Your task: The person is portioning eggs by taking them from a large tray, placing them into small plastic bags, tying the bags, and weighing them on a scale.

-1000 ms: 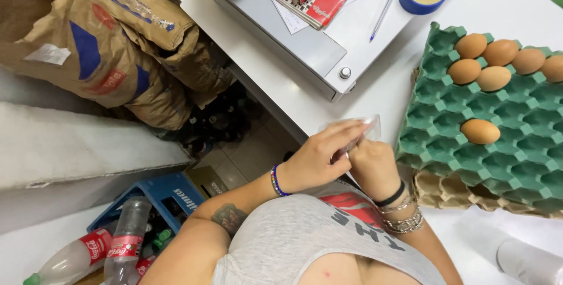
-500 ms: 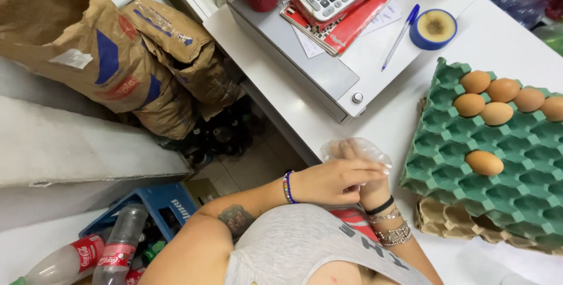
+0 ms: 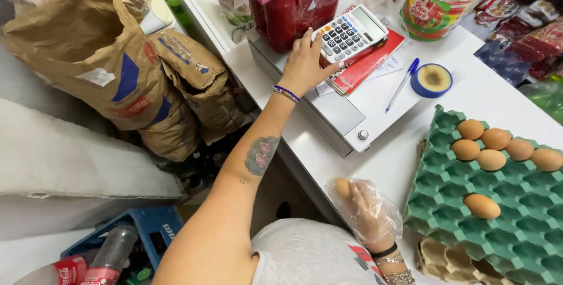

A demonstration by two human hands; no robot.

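Left hand (image 3: 305, 59) touches calculator (image 3: 349, 34); right hand (image 3: 366, 209) (bagged) holds egg (image 3: 342, 187).

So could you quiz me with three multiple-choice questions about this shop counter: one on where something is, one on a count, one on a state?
1. Where is the left hand?
A. on the calculator
B. on the blue pen
C. in the paper sack

2. How many eggs lie in the green egg tray?
A. three
B. six
C. ten

3. What covers the right hand?
A. nothing
B. a clear plastic bag
C. a cloth

Answers:
1 A, its fingers touch the calculator's edge.
2 B, five clustered, one apart.
3 B, see-through film wraps it.
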